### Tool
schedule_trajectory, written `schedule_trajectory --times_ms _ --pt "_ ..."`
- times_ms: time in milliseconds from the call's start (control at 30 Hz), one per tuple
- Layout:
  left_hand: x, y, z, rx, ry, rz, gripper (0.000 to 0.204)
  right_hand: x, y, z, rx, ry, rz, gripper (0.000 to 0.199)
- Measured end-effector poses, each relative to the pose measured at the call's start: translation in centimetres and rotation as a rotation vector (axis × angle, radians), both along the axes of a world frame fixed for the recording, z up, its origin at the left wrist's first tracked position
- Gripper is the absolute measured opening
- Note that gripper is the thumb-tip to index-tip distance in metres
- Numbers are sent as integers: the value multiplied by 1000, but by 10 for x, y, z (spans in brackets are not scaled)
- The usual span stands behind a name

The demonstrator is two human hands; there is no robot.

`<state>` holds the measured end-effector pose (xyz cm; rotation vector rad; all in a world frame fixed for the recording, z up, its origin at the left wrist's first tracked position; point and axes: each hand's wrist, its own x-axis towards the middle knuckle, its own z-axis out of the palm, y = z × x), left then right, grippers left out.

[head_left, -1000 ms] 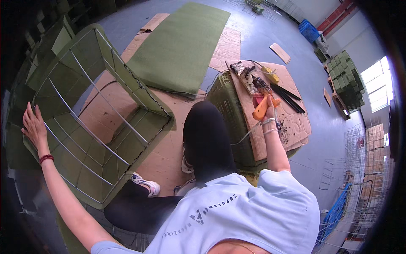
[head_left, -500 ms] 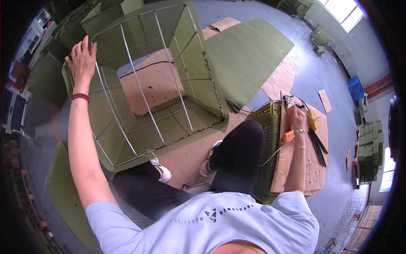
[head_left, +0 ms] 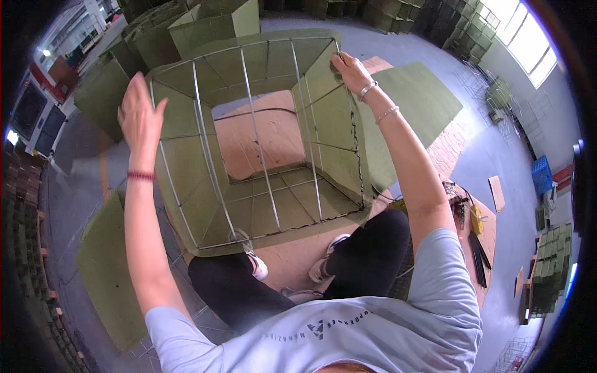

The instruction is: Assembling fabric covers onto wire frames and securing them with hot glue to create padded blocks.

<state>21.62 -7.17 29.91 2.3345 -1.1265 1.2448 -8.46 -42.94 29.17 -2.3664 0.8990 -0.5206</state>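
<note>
Before me stands a box-shaped wire frame (head_left: 266,155) lined with green sheet (head_left: 177,133), its open side crossed by metal rods. Dark lacing (head_left: 355,140) runs down its right edge and along the near one. Beside the upper left edge, my left hand (head_left: 140,118) is open, fingers stretched and thumb apart. My right hand (head_left: 351,71) is at the upper right corner, its fingers closed against the rim; what they pinch is hidden. Through the frame's opening shows brown cardboard (head_left: 261,140).
A loose green sheet (head_left: 416,105) lies beyond the frame, and another green sheet (head_left: 109,273) lies at left. On cardboard at right are black strips (head_left: 479,255) and a yellow tool-like object (head_left: 476,219). Green boxes (head_left: 214,28) stand behind. My legs flank the near edge.
My right hand has left the tools at right and reached the frame's upper right corner. My left hand has lifted slightly off the left edge. The view has shifted, too.
</note>
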Motion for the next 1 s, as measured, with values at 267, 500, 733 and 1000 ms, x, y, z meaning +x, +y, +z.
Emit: schedule_trajectory --times_ms 267,500,733,1000 --pt "-36 54 -34 21 685 16 46 19 14 -13 25 -206 -199 82" --pt "-14 16 -24 100 318 26 29 3 14 -13 24 -117 -235 70" --pt "18 -20 58 284 235 41 28 -33 61 42 316 -127 -308 98" --pt "26 -48 2 466 338 86 23 -47 41 -17 724 -334 -194 87"
